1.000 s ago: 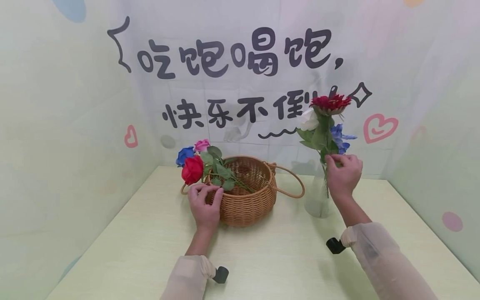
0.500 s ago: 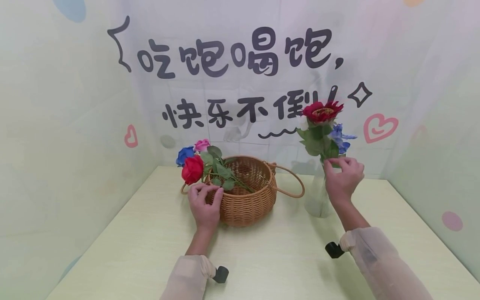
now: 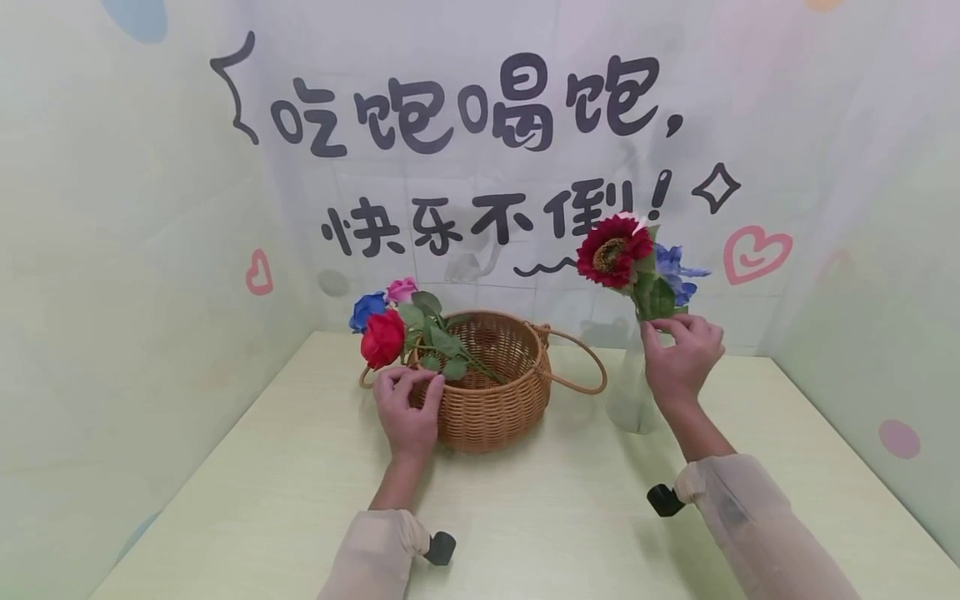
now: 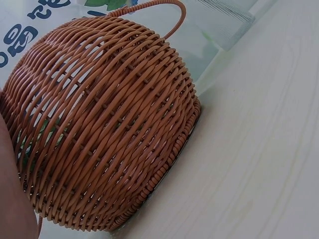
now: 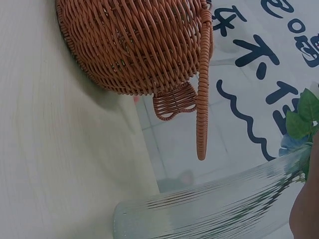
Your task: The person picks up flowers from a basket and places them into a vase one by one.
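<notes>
My left hand (image 3: 408,421) grips the near left rim of a brown wicker basket (image 3: 495,417). In the basket lie a red rose (image 3: 382,338), a blue rose (image 3: 367,312) and a pink rose (image 3: 402,290), heads hanging over its left side. At the right, my right hand (image 3: 684,362) pinches the stem of a red daisy-like flower (image 3: 615,252) at the mouth of a clear glass vase (image 3: 628,408). A blue flower (image 3: 678,273) stands behind it, and a white one is almost hidden. Stems show through the glass in the right wrist view.
The basket's looped handle (image 3: 588,387) sticks out right, between basket and vase. Behind the pale wooden table (image 3: 517,517) rises a printed backdrop (image 3: 450,50) with dark lettering. Side panels enclose the left and right.
The red daisy-like flower has come down and left, its face turning toward the front left. The right hand has shifted slightly down and left. The left hand stays on the basket rim.
</notes>
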`<state>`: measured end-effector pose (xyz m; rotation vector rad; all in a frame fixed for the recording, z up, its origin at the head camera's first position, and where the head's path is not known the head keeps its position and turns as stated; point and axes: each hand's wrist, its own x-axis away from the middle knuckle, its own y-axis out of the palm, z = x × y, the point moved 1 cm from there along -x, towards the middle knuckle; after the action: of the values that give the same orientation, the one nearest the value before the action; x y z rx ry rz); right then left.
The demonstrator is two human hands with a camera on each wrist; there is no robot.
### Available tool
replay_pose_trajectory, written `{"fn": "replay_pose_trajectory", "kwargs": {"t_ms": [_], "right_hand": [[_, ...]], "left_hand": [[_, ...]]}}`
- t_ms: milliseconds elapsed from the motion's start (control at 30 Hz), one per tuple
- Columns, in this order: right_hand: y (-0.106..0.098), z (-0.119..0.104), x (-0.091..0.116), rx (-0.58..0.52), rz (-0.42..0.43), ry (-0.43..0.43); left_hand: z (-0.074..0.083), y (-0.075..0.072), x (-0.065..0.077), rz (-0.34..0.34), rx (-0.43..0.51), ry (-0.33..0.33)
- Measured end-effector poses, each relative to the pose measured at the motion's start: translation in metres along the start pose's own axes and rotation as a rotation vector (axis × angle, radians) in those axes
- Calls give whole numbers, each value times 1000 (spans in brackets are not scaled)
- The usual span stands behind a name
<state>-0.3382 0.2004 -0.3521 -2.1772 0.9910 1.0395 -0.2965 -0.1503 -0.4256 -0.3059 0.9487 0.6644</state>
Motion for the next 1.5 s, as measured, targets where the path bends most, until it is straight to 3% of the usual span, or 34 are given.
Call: {"fn": "replay_pose_trajectory", "kwargs": {"t_ms": [633,967,1500], "right_hand": [[-6,-4,15,-150,72,-13],[-5,-13,31,-228,43,-3],[13,-24,51,-352,-118,67]], "left_hand": [[2,-1,1,2,7,-3],[3,-3,1,2,8,-23],[3,0,-1,6,17,-7]]}}
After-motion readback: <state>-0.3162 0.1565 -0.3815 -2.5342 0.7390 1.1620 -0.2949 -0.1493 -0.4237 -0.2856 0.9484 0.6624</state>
